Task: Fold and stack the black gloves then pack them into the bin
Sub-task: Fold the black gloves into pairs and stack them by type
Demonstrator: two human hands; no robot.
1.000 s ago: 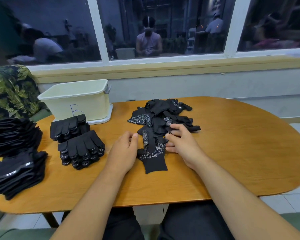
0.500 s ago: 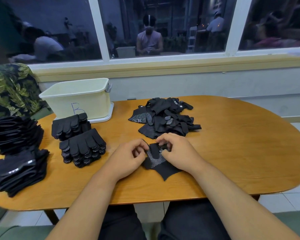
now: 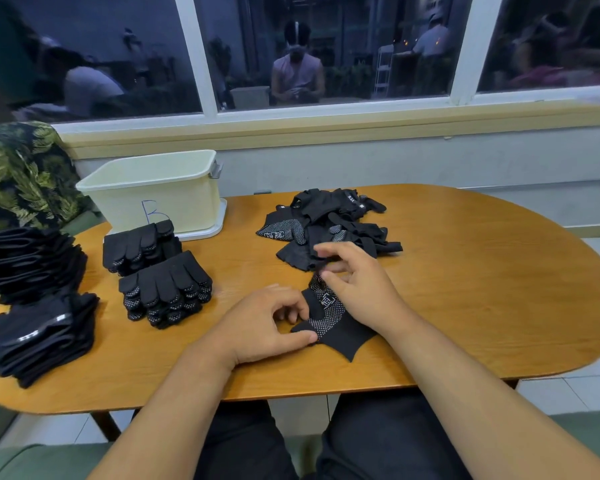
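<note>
Folding one glove (image 3: 329, 318) at the near middle of the counter (image 3: 465, 289). Pinching its near edge with the left hand (image 3: 267, 327), thumb and curled fingers (image 3: 291, 313) closing on the fabric. Lifting its far end with the right hand (image 3: 361, 289), apparently gripping between thumb and one finger while spreading the others loosely; reading this grip as likely only, given motion blur there.

Judging the task as partly done:
- Counting two folded stacks (image 3: 167, 289) just in front of the bin (image 3: 153, 192).
- Counting taller stacks (image 3: 39, 334) at the left end of the counter.
- Noting a loose pile (image 3: 329, 223) of unfolded gloves just beyond the right hand, awaiting folding.
- Treating packing as not yet confirmed.

Limits of view:
- Failing to see inside the bin past its wall.
- Losing part of the taller stacks at the frame edge.
- Failing to separate black layers well enough for an exact count in any stack or in the loose pile.
</note>
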